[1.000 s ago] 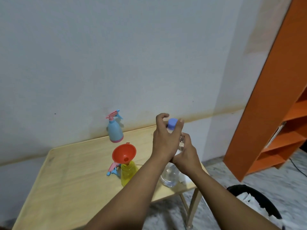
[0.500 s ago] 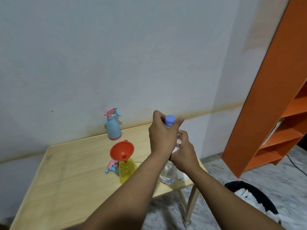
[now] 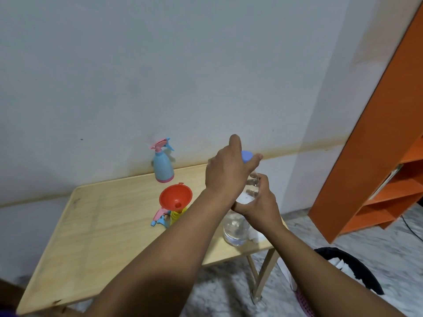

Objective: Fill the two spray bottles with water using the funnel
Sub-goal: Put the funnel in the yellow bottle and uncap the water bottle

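Note:
A clear water bottle stands near the right edge of the wooden table. My right hand grips its body. My left hand pinches its blue cap from above. An orange funnel sits in the neck of a yellow spray bottle, whose pink and blue spray head lies on the table beside it. A blue spray bottle with its pink trigger head on stands at the back by the wall.
An orange shelf unit stands to the right. A black bin with white contents sits on the marble floor under my right forearm. A white scrap lies by the water bottle at the table's right edge.
My left hand has turned on the blue cap, with the thumb risen higher. The water bottle stays in place in my right hand. The view has shifted slightly.

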